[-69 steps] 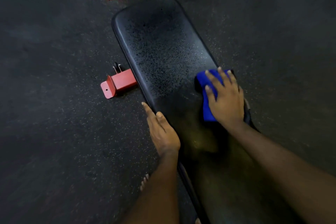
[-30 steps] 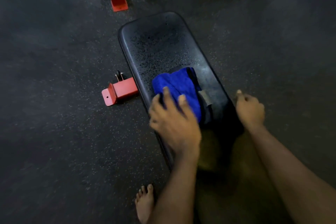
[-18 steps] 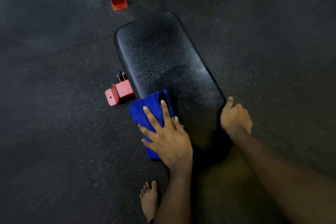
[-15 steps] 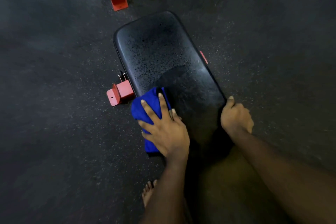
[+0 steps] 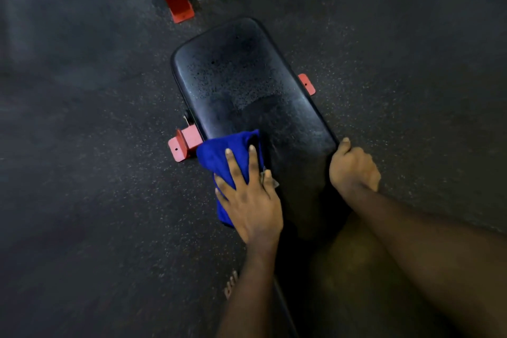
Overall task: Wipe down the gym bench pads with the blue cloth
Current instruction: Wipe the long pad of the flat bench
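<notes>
Seemingly wiped lower pad (image 5: 247,85), left upper part speckled; pressed cloth (image 5: 219,153) under flat-fingered left hand (image 5: 252,206), gripped edge with right hand (image 5: 354,167).

left hand (image 5: 252,208) presses cloth (image 5: 219,151) on pad (image 5: 247,85)

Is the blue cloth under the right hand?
No, the left hand presses the blue cloth at the left edge of the bench pad; the right hand grips its right edge.

Cloth (image 5: 219,151) over pad (image 5: 247,85) left edge (bracket (image 5: 182,143) just left, on floor (image 5: 82,173)).
</notes>
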Motion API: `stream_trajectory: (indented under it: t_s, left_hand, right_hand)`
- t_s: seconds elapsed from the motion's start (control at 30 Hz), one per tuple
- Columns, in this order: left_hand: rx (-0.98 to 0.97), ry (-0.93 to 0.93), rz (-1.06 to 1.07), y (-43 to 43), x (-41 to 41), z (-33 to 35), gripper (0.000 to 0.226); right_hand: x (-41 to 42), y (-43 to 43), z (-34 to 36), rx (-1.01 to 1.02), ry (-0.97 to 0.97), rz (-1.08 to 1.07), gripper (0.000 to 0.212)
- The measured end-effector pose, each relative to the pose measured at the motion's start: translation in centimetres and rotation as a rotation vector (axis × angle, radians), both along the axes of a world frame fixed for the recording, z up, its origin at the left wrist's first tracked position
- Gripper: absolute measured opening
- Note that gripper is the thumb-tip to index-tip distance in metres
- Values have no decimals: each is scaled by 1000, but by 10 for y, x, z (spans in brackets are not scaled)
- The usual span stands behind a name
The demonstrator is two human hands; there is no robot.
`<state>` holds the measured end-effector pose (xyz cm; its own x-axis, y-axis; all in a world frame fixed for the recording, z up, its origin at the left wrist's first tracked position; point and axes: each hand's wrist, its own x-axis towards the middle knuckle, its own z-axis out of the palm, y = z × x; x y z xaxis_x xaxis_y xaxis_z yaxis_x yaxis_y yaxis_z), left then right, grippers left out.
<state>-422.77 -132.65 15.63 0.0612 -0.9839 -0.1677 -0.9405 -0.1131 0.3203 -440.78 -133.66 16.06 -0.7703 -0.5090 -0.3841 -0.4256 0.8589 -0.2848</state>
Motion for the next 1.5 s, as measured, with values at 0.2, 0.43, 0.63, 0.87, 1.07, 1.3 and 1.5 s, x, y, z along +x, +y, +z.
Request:
stream_trajectory:
  t_s: [0.2, 0.43, 0.63, 0.87, 1.07, 1.3, 1.5]
  left_hand:
    - [-10, -27, -122, -112, 23, -8, 55]
    - [-17, -98, -199, -183, 24, 0, 54]
    - [-84, -117, -648, -114, 34, 6, 53]
    - [-67, -154, -1064, -203, -4, 9, 53]
    - [-91, -98, -893, -181, -21, 6, 50]
    - [-30, -44, -1078, -88, 26, 14, 52]
    - [-96, -105, -1086, -175, -62, 4, 51]
  right_hand:
    - [-2, 0, -9, -7, 27, 1, 63]
    - [-1, 1, -8, 4, 61, 3, 58]
    - [2, 0, 1, 15, -1, -32, 54]
    - [4, 1, -8, 21, 60, -40, 57]
    - [5, 4, -14, 23, 123, -36, 59]
    - [4, 2, -12, 44, 89, -45, 63]
    - [5, 6, -12, -22, 80, -45, 61]
